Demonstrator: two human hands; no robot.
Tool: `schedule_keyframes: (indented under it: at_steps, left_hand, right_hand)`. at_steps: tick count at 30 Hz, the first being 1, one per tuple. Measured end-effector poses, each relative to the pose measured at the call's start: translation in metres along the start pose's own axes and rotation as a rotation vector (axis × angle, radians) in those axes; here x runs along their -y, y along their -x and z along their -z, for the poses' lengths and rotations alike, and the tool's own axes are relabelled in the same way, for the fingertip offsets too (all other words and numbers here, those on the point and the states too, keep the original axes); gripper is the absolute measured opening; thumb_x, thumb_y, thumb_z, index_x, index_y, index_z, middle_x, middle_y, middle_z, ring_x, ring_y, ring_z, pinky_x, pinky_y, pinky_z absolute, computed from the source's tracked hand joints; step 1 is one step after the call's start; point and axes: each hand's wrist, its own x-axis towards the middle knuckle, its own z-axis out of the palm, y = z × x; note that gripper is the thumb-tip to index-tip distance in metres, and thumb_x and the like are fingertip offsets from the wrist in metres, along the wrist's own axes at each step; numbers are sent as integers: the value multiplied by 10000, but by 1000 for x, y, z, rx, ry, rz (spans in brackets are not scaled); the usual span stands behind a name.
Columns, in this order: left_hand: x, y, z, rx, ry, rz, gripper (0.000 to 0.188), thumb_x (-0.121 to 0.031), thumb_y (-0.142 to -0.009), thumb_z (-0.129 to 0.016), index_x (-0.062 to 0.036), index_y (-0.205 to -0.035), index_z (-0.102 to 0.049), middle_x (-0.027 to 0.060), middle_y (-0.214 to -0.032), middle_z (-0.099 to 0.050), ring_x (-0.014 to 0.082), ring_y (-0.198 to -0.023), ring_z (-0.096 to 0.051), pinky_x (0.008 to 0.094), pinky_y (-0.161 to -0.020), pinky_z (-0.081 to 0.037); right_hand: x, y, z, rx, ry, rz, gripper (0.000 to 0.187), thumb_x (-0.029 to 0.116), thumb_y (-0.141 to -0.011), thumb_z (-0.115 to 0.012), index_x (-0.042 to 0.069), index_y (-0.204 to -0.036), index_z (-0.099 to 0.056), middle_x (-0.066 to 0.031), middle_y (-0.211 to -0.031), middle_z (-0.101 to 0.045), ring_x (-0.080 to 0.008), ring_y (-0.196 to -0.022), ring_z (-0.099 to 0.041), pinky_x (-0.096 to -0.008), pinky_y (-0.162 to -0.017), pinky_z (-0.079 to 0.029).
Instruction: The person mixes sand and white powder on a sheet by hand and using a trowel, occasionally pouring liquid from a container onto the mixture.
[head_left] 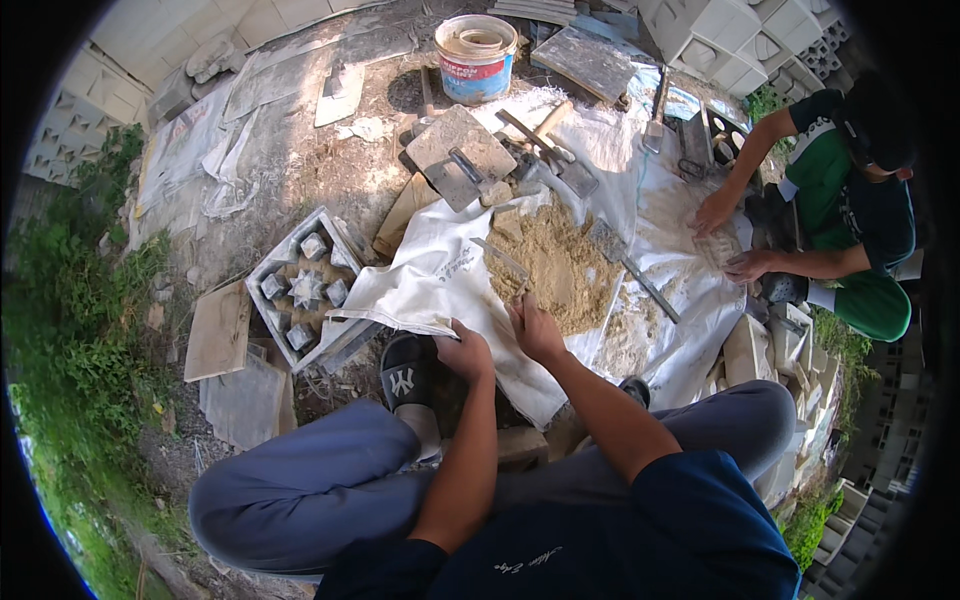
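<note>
My left hand is closed on the near edge of a white woven sack, which is spread out in front of me. My right hand grips a trowel with a thin flat blade. That blade reaches over the left side of a heap of damp-looking sand lying on the sheeting. To the left of the sack stands a square mould with a raised star and several blocks inside; its near right corner is close to the sack's edge.
A paint bucket stands at the back. Beyond the sand lie a flat board with a handle and a hammer. A long-handled tool rests right of the sand. At right, another person crouches, hands on the sheeting.
</note>
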Motion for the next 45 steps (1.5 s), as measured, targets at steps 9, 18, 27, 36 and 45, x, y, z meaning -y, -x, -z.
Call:
schedule_keyframes:
  at_steps: [9, 18, 27, 36, 45]
  left_hand:
    - [4, 2, 0, -9, -54, -54, 354, -62, -930, -567, 146, -1217, -562, 341, -1170, -635, 466, -1117, -614, 486, -928, -492]
    - [12, 3, 3, 0, -16, 36, 392, -97, -934, -606, 133, -1248, -560, 304, -1212, -639, 433, -1134, -623, 453, -956, -492]
    - [22, 9, -7, 60, -127, 241, 444, -183, -913, -646, 99, -1249, -579, 293, -1161, -667, 428, -1081, -653, 466, -925, -519]
    - [34, 5, 0, 40, -192, 185, 398, -120, -918, -593, 108, -1244, -572, 311, -1177, -648, 445, -1109, -628, 478, -963, -499]
    - [28, 7, 4, 45, -152, 217, 437, -130, -909, -611, 87, -1285, -557, 305, -1201, -644, 439, -1115, -630, 477, -962, -503]
  right_hand:
    - [-14, 2, 0, 11, 46, 70, 307, 272, -1010, -514, -25, -1055, -449, -251, -842, -658, -487, -768, -630, -588, -665, -492]
    - [-14, 18, -7, 177, 87, -52, 300, 260, -960, -562, -22, -1002, -466, -241, -795, -655, -483, -709, -626, -596, -637, -487]
    - [-19, 33, -9, 39, 60, 56, 236, 184, -971, -584, -19, -1001, -467, -224, -793, -667, -457, -716, -631, -545, -612, -492]
    - [-9, 30, -15, 163, 160, 35, 279, 193, -992, -548, -36, -1111, -441, -212, -759, -638, -454, -718, -635, -536, -588, -496]
    - [7, 44, -11, 19, 121, 96, 323, 260, -981, -582, -29, -1012, -440, -254, -762, -648, -485, -703, -627, -573, -599, -494]
